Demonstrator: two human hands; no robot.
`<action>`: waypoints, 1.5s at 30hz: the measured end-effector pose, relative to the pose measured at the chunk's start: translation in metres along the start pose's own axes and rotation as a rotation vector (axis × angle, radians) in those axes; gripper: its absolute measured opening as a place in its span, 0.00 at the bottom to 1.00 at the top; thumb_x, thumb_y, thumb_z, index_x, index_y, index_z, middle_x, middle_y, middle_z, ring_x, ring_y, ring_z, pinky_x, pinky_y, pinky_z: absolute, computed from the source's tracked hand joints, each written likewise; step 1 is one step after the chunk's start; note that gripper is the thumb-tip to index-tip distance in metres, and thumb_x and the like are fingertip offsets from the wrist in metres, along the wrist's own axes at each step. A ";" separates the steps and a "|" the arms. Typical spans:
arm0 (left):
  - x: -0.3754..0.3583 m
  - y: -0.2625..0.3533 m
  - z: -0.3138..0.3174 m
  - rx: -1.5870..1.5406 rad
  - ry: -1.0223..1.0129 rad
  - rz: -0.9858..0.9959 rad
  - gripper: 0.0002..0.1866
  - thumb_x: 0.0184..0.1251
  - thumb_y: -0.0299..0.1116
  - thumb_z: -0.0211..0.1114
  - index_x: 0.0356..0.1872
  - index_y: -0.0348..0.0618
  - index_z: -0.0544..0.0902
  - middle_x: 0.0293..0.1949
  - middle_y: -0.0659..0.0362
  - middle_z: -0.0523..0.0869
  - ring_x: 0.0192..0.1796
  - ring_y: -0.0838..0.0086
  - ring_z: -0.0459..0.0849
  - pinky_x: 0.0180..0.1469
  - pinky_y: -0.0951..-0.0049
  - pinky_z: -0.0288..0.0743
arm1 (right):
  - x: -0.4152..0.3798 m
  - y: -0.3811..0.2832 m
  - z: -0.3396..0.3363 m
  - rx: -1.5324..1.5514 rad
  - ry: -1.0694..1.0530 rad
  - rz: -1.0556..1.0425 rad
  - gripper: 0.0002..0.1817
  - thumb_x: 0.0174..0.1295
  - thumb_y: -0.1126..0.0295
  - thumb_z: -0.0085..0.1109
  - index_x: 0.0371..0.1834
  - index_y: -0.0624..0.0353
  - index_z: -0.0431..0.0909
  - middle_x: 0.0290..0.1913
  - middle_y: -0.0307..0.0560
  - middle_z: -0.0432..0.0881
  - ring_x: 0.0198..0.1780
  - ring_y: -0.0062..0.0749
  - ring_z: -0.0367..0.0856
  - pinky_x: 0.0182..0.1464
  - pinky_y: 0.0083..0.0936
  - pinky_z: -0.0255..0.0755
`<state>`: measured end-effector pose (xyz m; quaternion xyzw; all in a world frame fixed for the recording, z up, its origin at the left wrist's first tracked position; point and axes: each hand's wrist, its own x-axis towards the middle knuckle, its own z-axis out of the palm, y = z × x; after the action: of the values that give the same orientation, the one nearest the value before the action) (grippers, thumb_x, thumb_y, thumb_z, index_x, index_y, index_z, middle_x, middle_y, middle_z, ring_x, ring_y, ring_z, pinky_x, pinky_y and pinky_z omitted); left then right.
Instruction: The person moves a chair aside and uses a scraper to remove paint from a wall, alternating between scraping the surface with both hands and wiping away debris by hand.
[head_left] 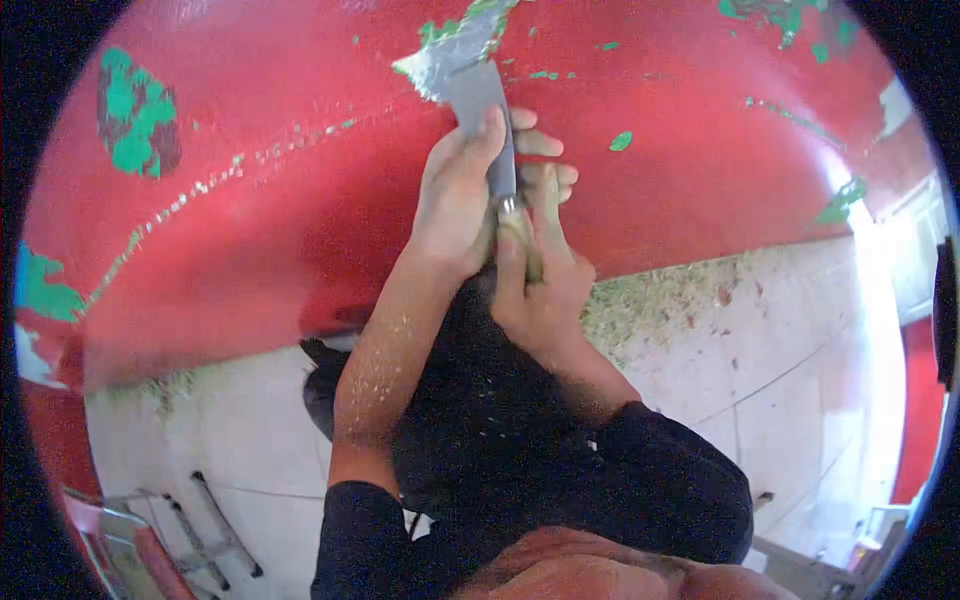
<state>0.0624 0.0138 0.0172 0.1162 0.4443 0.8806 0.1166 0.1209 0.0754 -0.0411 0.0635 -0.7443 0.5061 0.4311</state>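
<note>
A scraper (506, 172) with a broad metal blade and a pale handle points up at the red wall (330, 200). Its blade tip meets a bare grey-white patch (465, 50) edged with green. My left hand (457, 190) grips the blade, thumb on its face and fingertips showing on the far side. Lower down, my right hand (545, 285) is wrapped round the handle, the thumb lying along it. Pale flakes dust my left forearm (385, 360).
Green patches (138, 110) show where red paint is gone. Paint chips (670, 305) litter the pale tiled floor (260, 430) along the wall's foot. Metal-legged furniture (200, 530) stands at lower left. Bright light enters at the right beside a white panel (915, 250).
</note>
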 end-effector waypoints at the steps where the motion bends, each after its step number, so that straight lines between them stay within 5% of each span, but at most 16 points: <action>1: 0.004 -0.004 -0.005 -0.008 -0.030 0.058 0.25 0.72 0.53 0.45 0.43 0.36 0.73 0.26 0.56 0.79 0.29 0.67 0.81 0.34 0.66 0.79 | 0.004 0.004 -0.001 -0.061 -0.048 -0.050 0.20 0.60 0.76 0.52 0.58 0.62 0.73 0.31 0.58 0.81 0.29 0.38 0.83 0.34 0.25 0.74; 4: 0.024 -0.004 -0.011 -0.110 -0.098 0.159 0.25 0.72 0.55 0.44 0.43 0.38 0.72 0.22 0.60 0.74 0.25 0.70 0.78 0.30 0.66 0.76 | 0.021 0.012 0.001 -0.166 -0.083 -0.199 0.19 0.59 0.76 0.52 0.55 0.63 0.75 0.27 0.58 0.79 0.26 0.43 0.81 0.30 0.29 0.72; 7: 0.026 0.005 -0.012 -0.442 -0.455 -0.066 0.25 0.72 0.55 0.45 0.39 0.39 0.72 0.19 0.64 0.68 0.21 0.75 0.71 0.26 0.70 0.70 | 0.018 0.010 -0.002 -0.180 -0.033 -0.247 0.19 0.53 0.77 0.55 0.50 0.62 0.77 0.20 0.51 0.72 0.19 0.45 0.73 0.22 0.36 0.68; 8: 0.018 -0.001 0.002 -0.224 -0.175 -0.015 0.23 0.74 0.53 0.43 0.35 0.40 0.71 0.17 0.66 0.62 0.19 0.78 0.65 0.23 0.73 0.65 | 0.021 0.011 0.001 -0.187 -0.001 -0.262 0.19 0.53 0.77 0.55 0.50 0.62 0.77 0.20 0.51 0.72 0.19 0.45 0.73 0.22 0.36 0.68; 11: 0.035 0.009 0.004 -0.061 -0.225 0.089 0.21 0.74 0.49 0.43 0.33 0.40 0.71 0.16 0.65 0.63 0.18 0.77 0.68 0.22 0.71 0.68 | 0.018 0.006 0.005 -0.219 0.038 -0.242 0.17 0.54 0.77 0.54 0.49 0.63 0.78 0.21 0.54 0.74 0.21 0.45 0.75 0.24 0.33 0.69; 12: 0.023 0.023 0.010 -0.104 -0.134 -0.059 0.20 0.74 0.51 0.45 0.28 0.47 0.69 0.17 0.67 0.67 0.17 0.79 0.68 0.22 0.77 0.68 | 0.020 -0.003 0.006 -0.228 0.031 -0.221 0.15 0.56 0.78 0.54 0.48 0.65 0.78 0.23 0.57 0.76 0.22 0.44 0.78 0.26 0.30 0.70; 15: 0.006 0.027 0.015 0.057 0.015 -0.140 0.20 0.75 0.51 0.43 0.29 0.47 0.70 0.16 0.68 0.66 0.15 0.80 0.67 0.20 0.77 0.67 | 0.015 -0.015 0.000 -0.278 -0.033 -0.163 0.14 0.57 0.79 0.52 0.47 0.67 0.79 0.24 0.60 0.77 0.23 0.41 0.80 0.26 0.27 0.71; 20: 0.012 0.016 0.013 -0.100 -0.026 -0.148 0.19 0.75 0.49 0.42 0.30 0.48 0.70 0.15 0.67 0.65 0.15 0.80 0.66 0.18 0.75 0.65 | 0.016 -0.009 -0.002 -0.289 -0.009 -0.151 0.12 0.53 0.78 0.54 0.42 0.63 0.79 0.20 0.55 0.73 0.20 0.49 0.74 0.22 0.36 0.68; 30: 0.016 0.028 0.017 -0.004 -0.064 -0.155 0.18 0.76 0.46 0.41 0.30 0.46 0.69 0.15 0.67 0.66 0.15 0.79 0.67 0.18 0.75 0.65 | 0.027 -0.008 0.010 -0.173 0.083 -0.242 0.13 0.56 0.79 0.53 0.44 0.66 0.78 0.25 0.60 0.77 0.25 0.49 0.80 0.28 0.32 0.73; 34: 0.035 0.038 0.022 0.032 -0.163 0.015 0.19 0.76 0.48 0.41 0.29 0.46 0.69 0.15 0.66 0.65 0.15 0.78 0.67 0.18 0.75 0.65 | 0.042 -0.003 0.015 -0.174 0.099 -0.309 0.15 0.56 0.80 0.52 0.47 0.68 0.77 0.26 0.63 0.78 0.27 0.49 0.82 0.29 0.29 0.74; 37: 0.029 0.033 0.023 0.006 -0.168 -0.221 0.20 0.75 0.49 0.41 0.28 0.46 0.69 0.15 0.66 0.65 0.15 0.78 0.66 0.18 0.75 0.64 | 0.034 -0.003 -0.001 -0.189 0.076 -0.315 0.16 0.57 0.80 0.51 0.49 0.69 0.77 0.27 0.64 0.78 0.29 0.49 0.84 0.30 0.28 0.75; 41: 0.032 0.027 0.027 0.033 -0.178 -0.030 0.21 0.75 0.50 0.41 0.27 0.46 0.68 0.15 0.66 0.64 0.15 0.78 0.65 0.19 0.76 0.64 | 0.041 -0.003 0.000 -0.194 0.069 -0.260 0.16 0.57 0.79 0.51 0.50 0.70 0.76 0.27 0.65 0.78 0.30 0.47 0.85 0.32 0.30 0.75; 45: 0.027 0.026 0.026 0.012 -0.100 -0.141 0.19 0.76 0.47 0.40 0.28 0.46 0.68 0.16 0.66 0.65 0.15 0.78 0.66 0.18 0.75 0.65 | 0.037 -0.005 -0.004 -0.176 0.035 -0.240 0.16 0.57 0.79 0.51 0.49 0.69 0.77 0.26 0.65 0.77 0.30 0.46 0.85 0.31 0.30 0.75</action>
<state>0.0418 0.0266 0.0560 0.1292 0.4502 0.8607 0.1996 0.1028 0.0889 -0.0107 0.1051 -0.7654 0.3846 0.5051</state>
